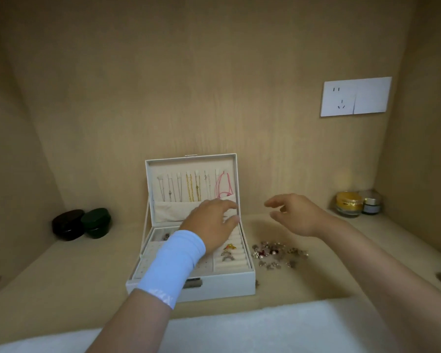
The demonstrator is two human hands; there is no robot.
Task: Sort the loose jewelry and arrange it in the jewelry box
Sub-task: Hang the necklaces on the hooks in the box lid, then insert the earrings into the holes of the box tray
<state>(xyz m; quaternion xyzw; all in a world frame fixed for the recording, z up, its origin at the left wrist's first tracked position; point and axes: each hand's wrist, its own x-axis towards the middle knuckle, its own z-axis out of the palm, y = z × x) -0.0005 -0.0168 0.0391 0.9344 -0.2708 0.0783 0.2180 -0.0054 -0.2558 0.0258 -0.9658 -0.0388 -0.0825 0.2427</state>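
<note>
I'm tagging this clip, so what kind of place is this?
Likely a wood-panelled dressing or vanity nook at home: an open jewelry box with necklaces hung in its lid, cream jars in the corner, and a wall socket.

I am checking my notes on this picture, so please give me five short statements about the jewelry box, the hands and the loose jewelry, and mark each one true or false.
1. The lid of the jewelry box stands open. True.
2. The loose jewelry lies left of the box. False: it lies on the shelf, right of the box.
3. Necklaces hang inside the lid. True.
4. The right hand grips a necklace. False: it hovers with relaxed fingers and holds nothing.
5. The wrist of the left hand wears a light blue sleeve. True.
</note>
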